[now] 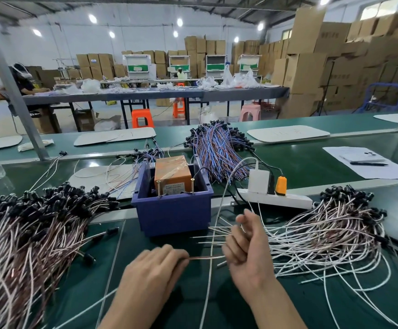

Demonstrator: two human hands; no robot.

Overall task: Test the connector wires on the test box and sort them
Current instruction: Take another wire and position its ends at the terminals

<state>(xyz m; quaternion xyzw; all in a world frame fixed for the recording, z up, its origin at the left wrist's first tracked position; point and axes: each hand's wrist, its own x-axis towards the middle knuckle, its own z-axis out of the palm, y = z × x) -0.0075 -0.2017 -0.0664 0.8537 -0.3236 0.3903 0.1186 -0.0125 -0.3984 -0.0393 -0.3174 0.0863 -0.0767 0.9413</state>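
Observation:
The orange test box (173, 173) sits in a blue bin (173, 210) at the middle of the green bench, two brass screws sticking up at its front. My left hand (155, 264) pinches one end of a thin brown connector wire (205, 257) low in front of the bin. My right hand (247, 243) curls its fingers round the other end of that wire, beside several loose white wire ends. A large pile of connector wires (27, 229) with black plugs lies to the left. Another pile (330, 229) spreads out at the right.
A white power strip (295, 201) with a white adapter and an orange plug lies right of the bin. Blue and red wires (219, 146) are heaped behind it. Papers and a pen (368, 163) lie far right. A metal post (10, 91) rises at the left.

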